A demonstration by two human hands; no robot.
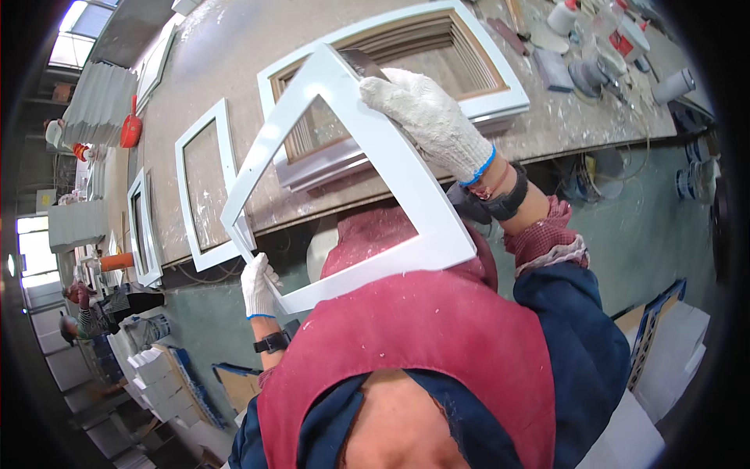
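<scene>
I hold a white rectangular frame tilted up in front of my red apron. My left hand, in a white knit glove, grips the frame's lower left edge. My right hand, also gloved, rests on the frame's upper right side near the top corner. It is closed on a dark flat scraper blade that pokes out past the fingers against that corner. A black watch sits on each wrist.
The dusty workbench carries a stack of white and wood frames, two single white frames, a sanding block and bottles. Another person works at far left. White boxes are piled lower left.
</scene>
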